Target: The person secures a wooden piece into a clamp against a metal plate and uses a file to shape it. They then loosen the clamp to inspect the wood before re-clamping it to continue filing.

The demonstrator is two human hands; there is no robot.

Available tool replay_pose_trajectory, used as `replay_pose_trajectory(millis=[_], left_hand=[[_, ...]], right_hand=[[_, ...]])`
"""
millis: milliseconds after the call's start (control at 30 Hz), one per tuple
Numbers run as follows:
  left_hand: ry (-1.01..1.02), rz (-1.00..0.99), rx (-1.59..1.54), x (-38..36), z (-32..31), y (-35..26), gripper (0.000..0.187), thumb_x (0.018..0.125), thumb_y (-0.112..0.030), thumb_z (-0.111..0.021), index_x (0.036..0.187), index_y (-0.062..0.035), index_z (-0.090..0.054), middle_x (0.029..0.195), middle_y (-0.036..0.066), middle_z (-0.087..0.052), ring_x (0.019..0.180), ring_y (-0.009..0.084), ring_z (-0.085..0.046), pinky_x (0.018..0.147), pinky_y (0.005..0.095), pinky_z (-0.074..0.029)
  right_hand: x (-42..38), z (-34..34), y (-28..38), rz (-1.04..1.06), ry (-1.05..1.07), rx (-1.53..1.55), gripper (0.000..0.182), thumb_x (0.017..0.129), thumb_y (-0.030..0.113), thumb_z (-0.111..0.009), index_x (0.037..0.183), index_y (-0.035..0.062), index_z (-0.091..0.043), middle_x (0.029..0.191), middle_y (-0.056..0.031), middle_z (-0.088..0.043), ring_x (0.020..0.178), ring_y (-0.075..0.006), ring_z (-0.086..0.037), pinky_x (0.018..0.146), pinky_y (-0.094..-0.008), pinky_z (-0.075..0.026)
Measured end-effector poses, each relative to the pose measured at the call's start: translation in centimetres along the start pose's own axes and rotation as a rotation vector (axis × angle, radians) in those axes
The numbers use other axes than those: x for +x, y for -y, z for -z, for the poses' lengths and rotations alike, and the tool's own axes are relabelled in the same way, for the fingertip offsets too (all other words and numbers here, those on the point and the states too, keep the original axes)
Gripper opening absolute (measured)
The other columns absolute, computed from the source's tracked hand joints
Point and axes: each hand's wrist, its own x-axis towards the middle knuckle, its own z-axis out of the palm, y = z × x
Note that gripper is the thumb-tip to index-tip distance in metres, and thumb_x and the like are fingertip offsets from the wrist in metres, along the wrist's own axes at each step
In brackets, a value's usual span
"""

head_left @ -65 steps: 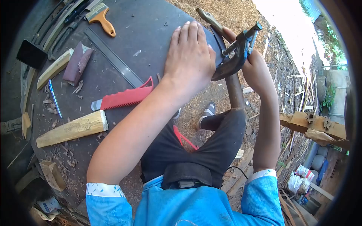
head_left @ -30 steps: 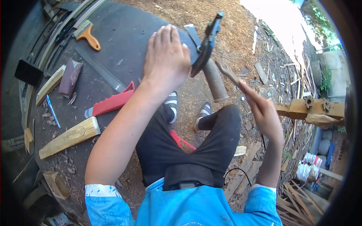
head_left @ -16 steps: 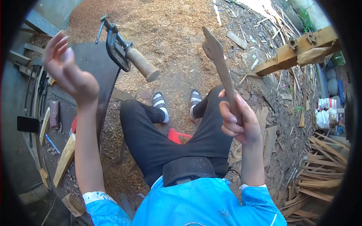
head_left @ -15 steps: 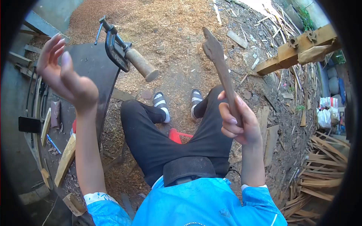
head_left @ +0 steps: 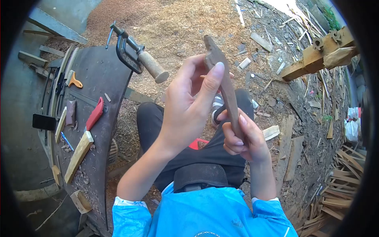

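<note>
A carved brown wooden piece (head_left: pixel 228 85), long with a knobbed upper end, is held tilted in front of my body. My right hand (head_left: pixel 246 136) wraps its fingers round the narrow lower end. Higher up, my left hand (head_left: pixel 189 102) has its thumb pressed on the knobbed end, with the fingers partly hidden behind the wood. Left of the hands, a black C-clamp (head_left: pixel 128 55) is fixed at the corner of the dark workbench (head_left: pixel 100 65), with a wooden cylinder (head_left: pixel 153 68) at its jaw.
On the bench lie a red-handled tool (head_left: pixel 94 114), an orange-handled tool (head_left: pixel 75 81), a metal strip (head_left: pixel 83 97), a blue pen (head_left: pixel 67 141), a dark phone-like slab (head_left: pixel 44 121) and a wood stick (head_left: pixel 79 156). A thick beam (head_left: pixel 306 59) juts in at right; wood strips (head_left: pixel 341 189) are piled below.
My left hand has swung from over the bench to the wooden piece and taken hold of its upper end. My right hand keeps its grip. The camera view has shifted slightly.
</note>
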Motion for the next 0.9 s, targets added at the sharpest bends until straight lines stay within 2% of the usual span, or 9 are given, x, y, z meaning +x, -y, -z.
replay_pose_trajectory(millis=[33, 133, 167, 333, 467, 600, 633, 733, 900], left_hand=[[-0.021, -0.025, -0.016, 0.3, -0.4, 0.4, 0.033, 0.114, -0.027, -0.056, 0.130, 0.0009, -0.062, 0.110, 0.014, -0.075, 0.099, 0.0149, -0.074, 0.084, 0.0306, -0.060], [-0.040, 0.051, -0.075, 1.5, -1.2, 1.2, 0.039, 0.115, -0.035, -0.053, 0.128, 0.0005, -0.062, 0.105, 0.013, -0.075, 0.090, 0.0170, -0.075, 0.080, 0.0329, -0.061], [-0.063, 0.046, -0.110, 2.2, -1.4, 2.0, 0.042, 0.115, -0.040, -0.049, 0.124, -0.0009, -0.062, 0.100, 0.012, -0.074, 0.086, 0.0179, -0.074, 0.078, 0.0337, -0.061], [-0.111, 0.137, -0.466, 8.4, -1.9, 7.2, 0.063, 0.114, -0.061, -0.026, 0.099, -0.0083, -0.057, 0.075, 0.005, -0.060, 0.068, 0.0215, -0.067, 0.068, 0.0364, -0.057], [-0.090, 0.147, -0.648, 14.4, -1.0, 12.5, 0.064, 0.114, -0.062, -0.019, 0.090, -0.0111, -0.049, 0.066, 0.003, -0.049, 0.060, 0.0206, -0.059, 0.063, 0.0360, -0.053], [-0.176, 0.264, -0.700, 17.3, -0.2, 13.3, 0.069, 0.113, -0.064, -0.018, 0.103, -0.0078, -0.055, 0.067, 0.003, -0.050, 0.063, 0.0194, -0.060, 0.060, 0.0332, -0.051], [-0.241, 0.289, -0.666, 17.6, -0.2, 13.0, 0.072, 0.113, -0.067, -0.019, 0.112, -0.0056, -0.056, 0.068, 0.003, -0.050, 0.063, 0.0188, -0.060, 0.060, 0.0320, -0.051], [-0.294, 0.311, -0.633, 17.7, 0.6, 12.4, 0.069, 0.113, -0.064, -0.020, 0.122, -0.0048, -0.054, 0.076, 0.003, -0.054, 0.071, 0.0154, -0.060, 0.068, 0.0298, -0.051], [-0.319, 0.250, -0.399, 16.2, 1.4, 11.3, 0.066, 0.115, -0.059, -0.024, 0.143, -0.0028, -0.047, 0.102, 0.006, -0.060, 0.093, 0.0131, -0.060, 0.087, 0.0304, -0.051]], right_hand=[[0.1, 0.1, -0.1, 0.006, -0.027, -0.016, 0.057, 0.116, 0.048, -0.036, 0.142, -0.0007, -0.050, 0.067, 0.0052, -0.038, 0.049, -0.0030, -0.026, 0.046, -0.0216, -0.025], [0.9, 1.7, 0.2, -0.034, 0.007, -0.019, 0.062, 0.115, 0.053, -0.037, 0.140, -0.0010, -0.054, 0.069, 0.0063, -0.037, 0.051, -0.0031, -0.026, 0.047, -0.0214, -0.023], [1.4, 2.3, 0.5, -0.052, -0.018, -0.033, 0.060, 0.114, 0.053, -0.041, 0.134, -0.0007, -0.057, 0.072, 0.0056, -0.039, 0.057, -0.0031, -0.030, 0.050, -0.0211, -0.025], [6.2, 7.2, 1.3, -0.095, 0.043, -0.010, 0.045, 0.112, 0.044, -0.053, 0.126, 0.0019, -0.057, 0.079, 0.0028, -0.045, 0.065, -0.0054, -0.039, 0.056, -0.0223, -0.032], [11.4, 10.8, 2.3, -0.108, -0.016, 0.010, 0.035, 0.111, 0.036, -0.060, 0.124, 0.0040, -0.053, 0.082, 0.0008, -0.049, 0.067, -0.0070, -0.046, 0.058, -0.0233, -0.035], [14.8, 12.3, 4.5, -0.198, -0.104, -0.025, 0.035, 0.110, 0.033, -0.061, 0.127, 0.0039, -0.051, 0.082, 0.0006, -0.051, 0.064, -0.0067, -0.047, 0.055, -0.0220, -0.034], [15.3, 12.2, 5.0, -0.226, -0.104, -0.045, 0.035, 0.110, 0.032, -0.061, 0.128, 0.0039, -0.051, 0.083, 0.0005, -0.052, 0.063, -0.0066, -0.047, 0.054, -0.0216, -0.033], [16.7, 11.5, 5.7, -0.202, -0.142, -0.114, 0.036, 0.109, 0.028, -0.061, 0.132, 0.0026, -0.050, 0.081, 0.0005, -0.054, 0.060, -0.0047, -0.045, 0.051, -0.0210, -0.031], [17.6, 10.0, 5.6, -0.114, -0.174, -0.371, 0.034, 0.112, 0.035, -0.054, 0.125, 0.0042, -0.053, 0.077, 0.0034, -0.050, 0.062, -0.0027, -0.041, 0.054, -0.0185, -0.026]])
